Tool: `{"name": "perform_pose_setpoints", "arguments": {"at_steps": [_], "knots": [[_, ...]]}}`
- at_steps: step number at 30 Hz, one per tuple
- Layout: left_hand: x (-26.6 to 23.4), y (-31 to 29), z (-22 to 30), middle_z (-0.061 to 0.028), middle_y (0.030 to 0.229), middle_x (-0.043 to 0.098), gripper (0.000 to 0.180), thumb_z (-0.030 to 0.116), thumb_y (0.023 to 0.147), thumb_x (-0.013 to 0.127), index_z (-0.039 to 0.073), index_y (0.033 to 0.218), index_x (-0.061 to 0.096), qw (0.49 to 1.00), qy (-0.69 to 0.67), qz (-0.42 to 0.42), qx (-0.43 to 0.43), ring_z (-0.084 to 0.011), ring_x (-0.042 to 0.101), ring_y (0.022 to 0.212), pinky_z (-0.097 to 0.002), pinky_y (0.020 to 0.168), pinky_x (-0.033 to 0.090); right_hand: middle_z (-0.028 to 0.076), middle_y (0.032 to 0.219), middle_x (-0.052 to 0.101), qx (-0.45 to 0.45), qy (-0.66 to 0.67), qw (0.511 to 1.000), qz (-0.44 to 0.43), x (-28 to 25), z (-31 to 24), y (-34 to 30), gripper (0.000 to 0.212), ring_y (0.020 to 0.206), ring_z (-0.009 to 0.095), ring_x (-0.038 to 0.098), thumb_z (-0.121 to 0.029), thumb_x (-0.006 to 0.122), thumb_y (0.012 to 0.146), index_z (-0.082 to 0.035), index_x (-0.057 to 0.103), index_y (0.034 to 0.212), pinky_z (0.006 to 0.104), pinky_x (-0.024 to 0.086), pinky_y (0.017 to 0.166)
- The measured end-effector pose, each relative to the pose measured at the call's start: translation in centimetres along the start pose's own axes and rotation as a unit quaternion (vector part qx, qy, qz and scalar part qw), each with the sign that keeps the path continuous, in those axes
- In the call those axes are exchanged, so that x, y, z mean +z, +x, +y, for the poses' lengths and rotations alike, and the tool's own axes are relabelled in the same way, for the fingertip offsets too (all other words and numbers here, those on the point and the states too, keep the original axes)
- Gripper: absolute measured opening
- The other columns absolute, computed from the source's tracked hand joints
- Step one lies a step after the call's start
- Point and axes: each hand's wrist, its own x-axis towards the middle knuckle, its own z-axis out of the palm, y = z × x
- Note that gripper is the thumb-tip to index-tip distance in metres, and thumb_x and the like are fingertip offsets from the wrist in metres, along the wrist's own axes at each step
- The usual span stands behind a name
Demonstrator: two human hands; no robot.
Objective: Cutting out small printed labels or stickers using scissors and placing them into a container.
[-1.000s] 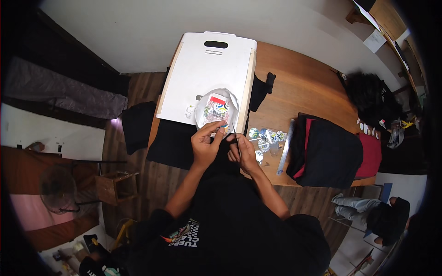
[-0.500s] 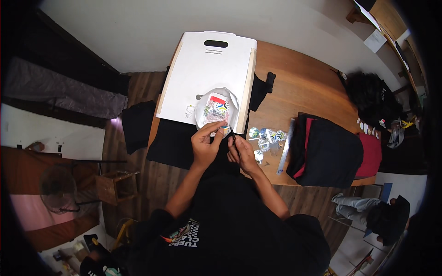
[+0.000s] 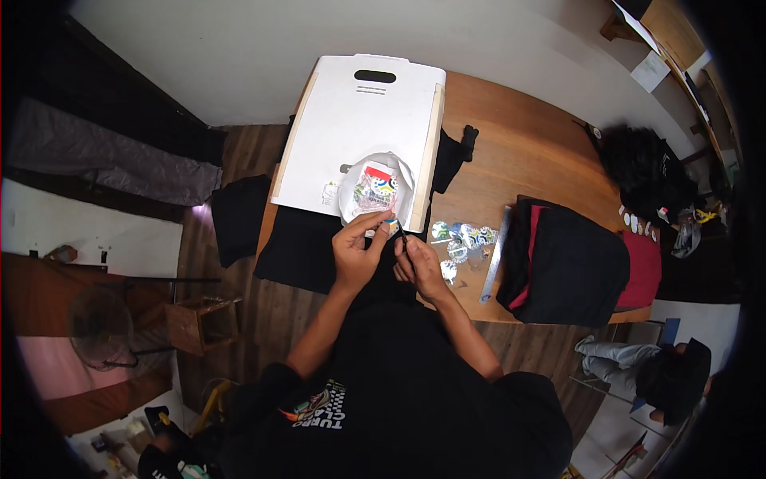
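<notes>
Counter (image 3: 519, 152): partly covered by white board (image 3: 367, 120).
Bowl (image 3: 348, 195): set at board's near end.
Left hand (image 3: 357, 249): small coloured piece (image 3: 392, 224) pinched in closed fingers, at bowl's near edge.
Right hand (image 3: 420, 265): dark tool (image 3: 403, 235) gripped in curled fingers beside the piece.

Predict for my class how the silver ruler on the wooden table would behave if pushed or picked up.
The silver ruler is probably stiff, since it looks metallic and its edges run straight. It would likely slide rather than roll, as it lies flat on the wooden table. Its shiny surface may feel slippery in the fingers.
</notes>
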Motion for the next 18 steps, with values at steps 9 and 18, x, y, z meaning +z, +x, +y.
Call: {"name": "perform_pose_setpoints", "arguments": {"at_steps": [9,18], "knots": [[0.17,0.44,0.22,-0.0159,0.111,0.067,0.023,-0.011,0.089,0.064,-0.01,0.111,0.069,0.999,0.013,-0.002,0.037,-0.0169,0.065,0.101,-0.025,0.087,0.053,-0.004,0.052,0.032,-0.004,0.005,1.0,0.005,-0.08,0.11,0.02,0.037,0.042,0.007,0.025,-0.038,0.038,0.109,-0.005,0.052,0.098,0.0242,0.026,0.046],[0.14,0.54,0.13,-0.0175,0.113,0.067,0.025,-0.011,0.089,0.065,-0.01,0.113,0.068,1.0,-0.009,0.003,0.03,-0.0169,0.065,0.102,-0.0251,0.088,0.053,-0.004,0.052,0.032,-0.01,0.01,1.0,0.002,-0.31,0.22,0.17,0.035,0.042,0.007,0.025,-0.036,0.038,0.109,-0.005,0.052,0.098,0.024,0.026,0.046]]}}
